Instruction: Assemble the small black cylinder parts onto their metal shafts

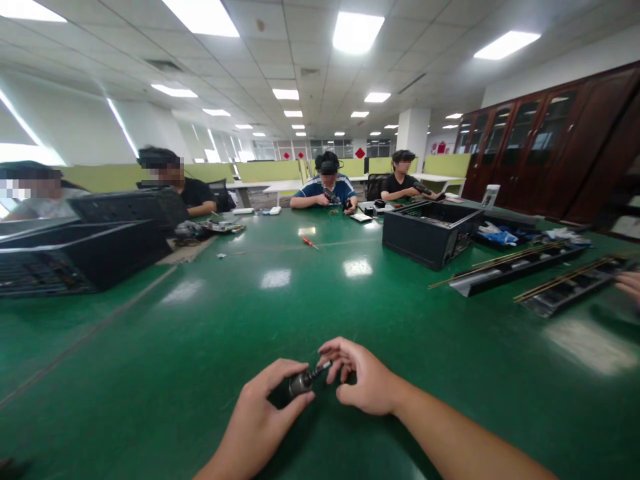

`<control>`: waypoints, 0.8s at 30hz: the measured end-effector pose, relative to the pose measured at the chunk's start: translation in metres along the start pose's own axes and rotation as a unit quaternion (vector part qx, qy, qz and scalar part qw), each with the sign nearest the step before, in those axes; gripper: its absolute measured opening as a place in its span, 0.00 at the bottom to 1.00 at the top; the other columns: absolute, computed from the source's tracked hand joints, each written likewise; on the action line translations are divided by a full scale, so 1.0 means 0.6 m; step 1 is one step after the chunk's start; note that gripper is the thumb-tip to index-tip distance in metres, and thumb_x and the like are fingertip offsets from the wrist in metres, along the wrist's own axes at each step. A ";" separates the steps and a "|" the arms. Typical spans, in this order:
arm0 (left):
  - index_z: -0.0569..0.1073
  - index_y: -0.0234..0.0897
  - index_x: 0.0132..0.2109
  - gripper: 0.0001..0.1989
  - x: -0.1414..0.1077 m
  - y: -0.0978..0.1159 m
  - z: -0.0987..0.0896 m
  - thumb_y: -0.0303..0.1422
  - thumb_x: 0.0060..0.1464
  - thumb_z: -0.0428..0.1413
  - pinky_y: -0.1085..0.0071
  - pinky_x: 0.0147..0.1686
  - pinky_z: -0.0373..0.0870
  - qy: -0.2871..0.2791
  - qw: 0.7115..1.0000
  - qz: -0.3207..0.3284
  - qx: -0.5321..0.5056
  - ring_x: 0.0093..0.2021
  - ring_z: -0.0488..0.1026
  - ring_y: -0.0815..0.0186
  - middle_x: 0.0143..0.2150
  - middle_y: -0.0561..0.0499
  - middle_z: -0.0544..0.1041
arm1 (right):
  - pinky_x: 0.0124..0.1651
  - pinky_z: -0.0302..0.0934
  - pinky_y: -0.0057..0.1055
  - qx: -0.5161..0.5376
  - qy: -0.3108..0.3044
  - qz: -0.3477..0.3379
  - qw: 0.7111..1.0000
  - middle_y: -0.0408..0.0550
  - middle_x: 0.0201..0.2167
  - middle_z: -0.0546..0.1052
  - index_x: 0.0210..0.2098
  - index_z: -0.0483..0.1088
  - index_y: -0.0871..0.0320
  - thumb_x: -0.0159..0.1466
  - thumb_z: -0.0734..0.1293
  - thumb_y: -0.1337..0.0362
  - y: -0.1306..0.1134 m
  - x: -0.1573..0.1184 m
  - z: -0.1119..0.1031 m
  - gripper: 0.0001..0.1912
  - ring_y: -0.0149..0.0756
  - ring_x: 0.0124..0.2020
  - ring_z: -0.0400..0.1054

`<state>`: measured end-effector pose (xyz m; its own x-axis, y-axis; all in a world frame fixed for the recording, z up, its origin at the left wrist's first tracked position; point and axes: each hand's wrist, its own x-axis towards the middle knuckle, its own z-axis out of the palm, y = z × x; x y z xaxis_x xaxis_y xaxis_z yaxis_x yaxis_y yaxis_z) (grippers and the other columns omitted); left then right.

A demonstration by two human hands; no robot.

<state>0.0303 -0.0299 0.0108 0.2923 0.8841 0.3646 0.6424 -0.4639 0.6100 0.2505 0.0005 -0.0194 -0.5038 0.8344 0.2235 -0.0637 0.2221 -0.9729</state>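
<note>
Small dark metal cylinder (299,385) with a thin shaft (320,369) out one end, lighter at the tip; exact type unclear, looks like a motor or a tool head. Probably stiff throughout, fairly heavy for its size, no give under a squeeze. Rounded side likely smooth, so it could roll or slip if pinched off-centre. Body looks sturdy; the shaft is likely the weaker part, easier to knock or bend, and might turn. Best hold: thumb and fingers on opposite sides of the thick body, around its middle, keeping off the shaft.

Left hand (260,413): grip closed down to the width of the cylinder, body between thumb and fingers, near the fingertips, well away from the palm. Cylinder sits at the near side of the green surface (225,333), in the hand, tilted, shaft pointing up and across toward the right hand (370,383).

Right hand: grip partly open, fingers loosely curled, thumb apart from them, no object seen in it. Shaft tip is right beside its fingers; contact, cannot tell.

Farther off on the surface: orange-red screwdriver (309,243) ahead, well apart from both hands; open black case (423,239) beyond, to the right.
</note>
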 end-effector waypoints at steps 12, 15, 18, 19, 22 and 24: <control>0.76 0.42 0.45 0.11 0.003 0.012 0.016 0.30 0.54 0.59 0.70 0.42 0.72 -0.017 0.999 0.036 -0.033 0.41 0.76 0.64 0.40 0.50 0.78 | 0.38 0.61 0.27 -0.193 0.034 -0.029 0.980 0.42 0.33 0.75 0.39 0.74 0.57 0.53 0.71 0.70 -0.020 -0.010 0.016 0.13 0.32 0.34 0.68; 0.77 0.42 0.44 0.09 0.002 0.015 0.017 0.30 0.54 0.59 0.71 0.42 0.72 -0.033 0.998 0.033 -0.040 0.41 0.76 0.64 0.40 0.50 0.78 | 0.39 0.60 0.27 -0.219 0.036 -0.047 0.974 0.43 0.33 0.75 0.36 0.74 0.57 0.54 0.71 0.69 -0.020 -0.010 0.014 0.09 0.32 0.34 0.68; 0.77 0.43 0.44 0.10 0.000 0.016 0.018 0.29 0.54 0.59 0.71 0.42 0.72 -0.029 0.998 0.034 -0.040 0.41 0.76 0.65 0.40 0.51 0.78 | 0.39 0.61 0.28 -0.222 0.036 -0.054 0.973 0.44 0.34 0.76 0.35 0.75 0.57 0.55 0.71 0.68 -0.020 -0.009 0.014 0.07 0.33 0.35 0.69; 0.77 0.43 0.45 0.10 0.000 0.016 0.019 0.29 0.54 0.59 0.71 0.42 0.72 -0.026 0.998 0.035 -0.040 0.41 0.76 0.65 0.40 0.51 0.78 | 0.40 0.61 0.28 -0.222 0.034 -0.057 0.973 0.44 0.34 0.76 0.34 0.75 0.57 0.56 0.71 0.68 -0.020 -0.009 0.014 0.06 0.33 0.35 0.69; 0.77 0.43 0.45 0.11 -0.001 0.016 0.020 0.29 0.54 0.59 0.71 0.43 0.72 -0.018 0.999 0.038 -0.030 0.41 0.76 0.65 0.41 0.51 0.78 | 0.41 0.62 0.28 -0.224 0.031 -0.066 0.972 0.44 0.34 0.77 0.33 0.76 0.58 0.57 0.71 0.67 -0.018 -0.009 0.014 0.03 0.33 0.35 0.70; 0.78 0.43 0.45 0.11 -0.002 0.015 0.020 0.30 0.53 0.60 0.71 0.42 0.72 -0.015 0.999 0.040 -0.017 0.41 0.76 0.65 0.41 0.51 0.78 | 0.41 0.62 0.27 -0.227 0.031 -0.070 0.971 0.45 0.34 0.77 0.32 0.76 0.58 0.57 0.71 0.67 -0.016 -0.009 0.013 0.03 0.33 0.35 0.71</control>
<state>0.0446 -0.0345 0.0073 0.3624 0.8455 0.3923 0.5919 -0.5339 0.6039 0.2468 -0.0102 -0.0116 -0.4642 0.8053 0.3687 0.2660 0.5238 -0.8093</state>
